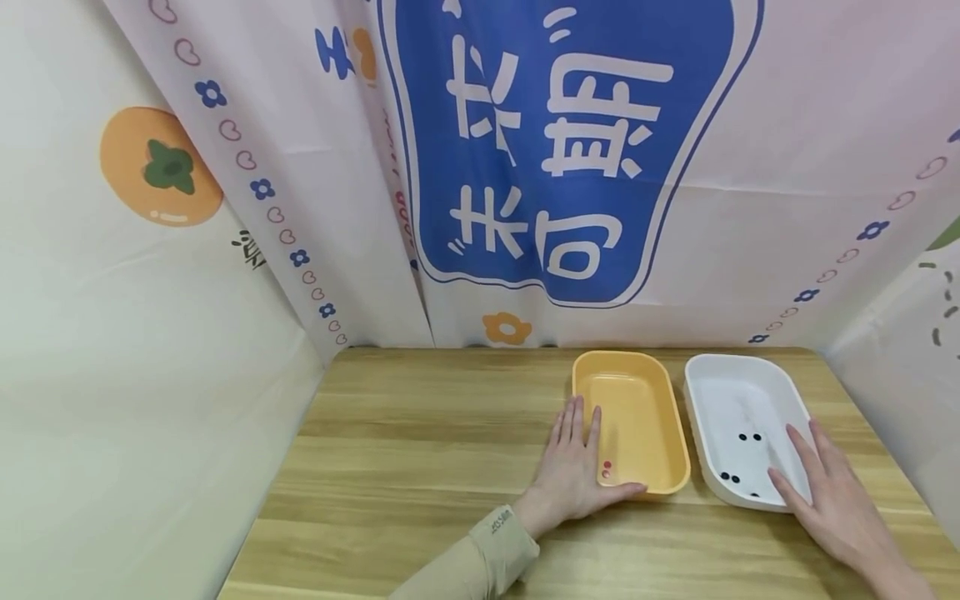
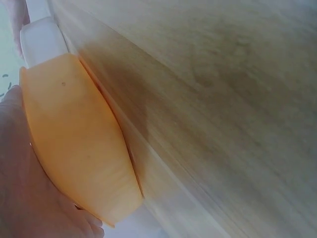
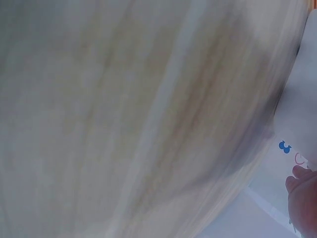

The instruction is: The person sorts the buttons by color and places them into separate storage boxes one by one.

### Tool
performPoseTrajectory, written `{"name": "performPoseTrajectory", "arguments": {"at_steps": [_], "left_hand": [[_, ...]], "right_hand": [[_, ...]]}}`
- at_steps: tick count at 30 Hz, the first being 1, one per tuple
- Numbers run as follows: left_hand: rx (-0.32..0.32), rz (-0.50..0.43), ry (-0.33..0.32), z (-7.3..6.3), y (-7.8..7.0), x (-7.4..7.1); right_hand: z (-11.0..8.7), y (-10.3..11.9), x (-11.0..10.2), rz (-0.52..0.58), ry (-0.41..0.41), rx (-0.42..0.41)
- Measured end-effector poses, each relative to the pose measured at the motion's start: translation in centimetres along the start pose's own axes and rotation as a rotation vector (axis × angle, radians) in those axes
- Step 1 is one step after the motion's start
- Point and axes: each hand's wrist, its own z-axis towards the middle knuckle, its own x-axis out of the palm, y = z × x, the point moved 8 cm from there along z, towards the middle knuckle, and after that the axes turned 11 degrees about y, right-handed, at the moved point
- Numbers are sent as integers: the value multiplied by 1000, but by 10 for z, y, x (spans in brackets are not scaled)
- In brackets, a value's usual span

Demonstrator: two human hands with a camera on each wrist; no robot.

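A yellow rectangular tray with rounded corners lies on the wooden table. My left hand rests on its near left corner, fingers straight along the left rim and thumb along the near rim. Inside that corner are two small red round pieces. To the right is a similar white tray holding several small black round pieces. My right hand lies at its near right side, fingers spread and reaching over the rim. In the left wrist view, the yellow tray's side wall shows beside the left hand.
The wooden tabletop extends left of the trays. Behind it hangs a white curtain with a blue printed panel. Pale fabric walls close in on both sides. A narrow gap separates the two trays.
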Motion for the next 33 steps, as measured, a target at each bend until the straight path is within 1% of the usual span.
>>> {"name": "performPoseTrajectory", "arguments": {"at_steps": [6,13,19,23,27,30,33], "left_hand": [[-1,-2,-12,0,-1,-2],[-11,-1,-11,-2,-5,-1],[-13,9,-19,-7,-10,1],[-8,15,-29,-8,-13,-2],[-3,14,-11,-6,-11,-5],[-3,18,8,-3,-9,-7],[2,12,10,-2,-5,-13]], "right_hand": [[0,2,-3,-6,-9,-8],[0,0,-5,-23,17,-4],[-6,-1,-5,-76,45,2],[-9,0,-8,-105,39,-14],[-5,1,-10,-120,35,-31],[-1,2,-11,-149,64,-24],[1,3,-13,-179,99,-9]]}}
